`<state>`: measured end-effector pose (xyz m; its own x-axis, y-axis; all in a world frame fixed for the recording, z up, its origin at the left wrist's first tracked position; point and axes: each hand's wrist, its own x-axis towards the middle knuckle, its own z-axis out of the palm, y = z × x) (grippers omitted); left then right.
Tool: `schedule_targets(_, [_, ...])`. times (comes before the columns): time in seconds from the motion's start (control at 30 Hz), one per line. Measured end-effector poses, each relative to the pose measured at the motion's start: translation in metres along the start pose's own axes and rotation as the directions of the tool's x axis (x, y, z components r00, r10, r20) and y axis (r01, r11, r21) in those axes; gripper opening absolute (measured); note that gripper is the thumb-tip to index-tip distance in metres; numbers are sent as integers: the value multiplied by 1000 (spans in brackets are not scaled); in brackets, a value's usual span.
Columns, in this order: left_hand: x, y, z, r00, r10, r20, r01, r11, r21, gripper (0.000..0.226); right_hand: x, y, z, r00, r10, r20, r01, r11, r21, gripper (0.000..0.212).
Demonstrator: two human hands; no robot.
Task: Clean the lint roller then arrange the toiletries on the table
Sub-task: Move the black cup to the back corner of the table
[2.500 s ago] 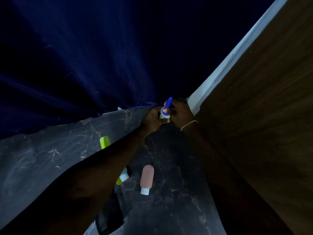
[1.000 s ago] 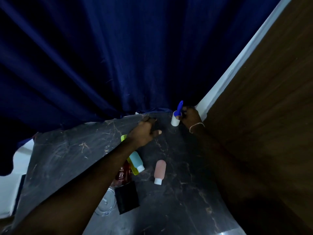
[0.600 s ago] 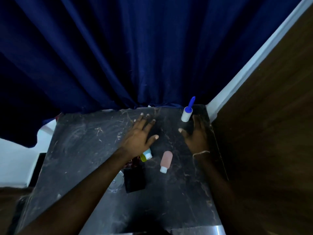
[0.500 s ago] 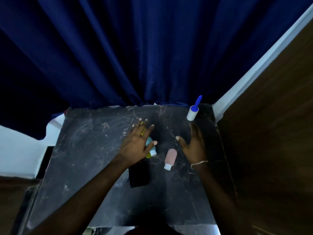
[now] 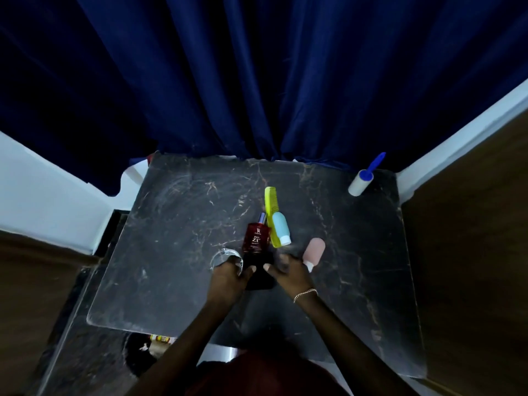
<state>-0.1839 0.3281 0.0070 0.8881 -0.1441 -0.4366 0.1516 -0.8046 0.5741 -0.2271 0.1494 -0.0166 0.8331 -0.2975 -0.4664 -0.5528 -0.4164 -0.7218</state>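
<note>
The lint roller, white with a blue handle, stands at the table's far right corner, away from both hands. Mid-table lie a yellow comb, a light blue bottle, a red perfume bottle and a pink bottle. A black case lies just nearer than them. My left hand grips the case's left edge, fingers curled and thumb on top. My right hand touches its right side with spread, blurred fingers, next to the pink bottle's white cap.
A clear glass jar sits against my left hand's fingers. The dark marble table backs onto a blue curtain. A brown wooden panel borders the right side, with a white wall on the left.
My right hand let go of the lint roller, which now stands at the far corner. Both hands drew back from the far side to the black case.
</note>
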Motion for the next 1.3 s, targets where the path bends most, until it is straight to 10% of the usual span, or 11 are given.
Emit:
schedule_targets(0.5, [-1, 2, 16, 990, -130, 60, 136, 984, -118, 44, -3, -5, 5, 962, 142, 234, -194, 956, 218, 13])
schedule_targets(1.3, [25, -35, -97, 990, 125, -71, -143, 900, -411, 53, 13, -108, 39, 982, -125, 141, 71, 939, 336, 79])
